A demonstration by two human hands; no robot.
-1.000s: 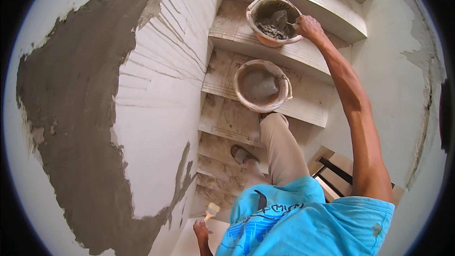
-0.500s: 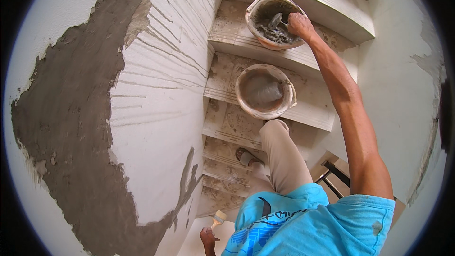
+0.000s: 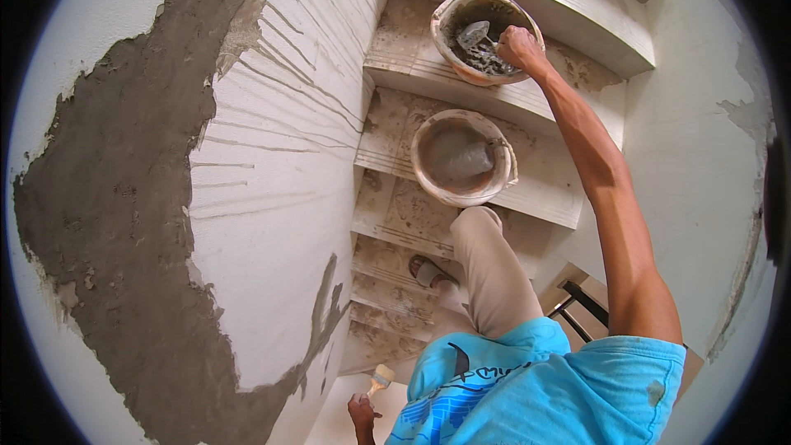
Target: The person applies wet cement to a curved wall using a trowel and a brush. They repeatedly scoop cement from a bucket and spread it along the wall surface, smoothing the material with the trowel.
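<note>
My right hand (image 3: 519,48) is closed around the handle of a trowel (image 3: 473,34), its wet grey blade over the mortar (image 3: 486,59) inside the upper bucket (image 3: 437,26). Most of the handle is hidden by my fingers. Low in the picture my left hand (image 3: 362,409) grips a wide paintbrush (image 3: 381,377), bristles pointing up. One step below the mortar bucket stands a second bucket (image 3: 418,166) of murky grey water, with a translucent bottle-like piece (image 3: 470,161) lying in it.
Dirty tiled stairs (image 3: 412,213) climb away from me. On the left wall a broad patch of grey mortar (image 3: 124,189) has drips running beside it. My sandalled foot (image 3: 426,271) rests on a lower step. A black metal rail or frame (image 3: 587,301) stands by my right arm.
The trowel blade has risen a little and shifted left in the upper bucket, turning flatter toward view. My left hand and the brush have stayed nearly still.
</note>
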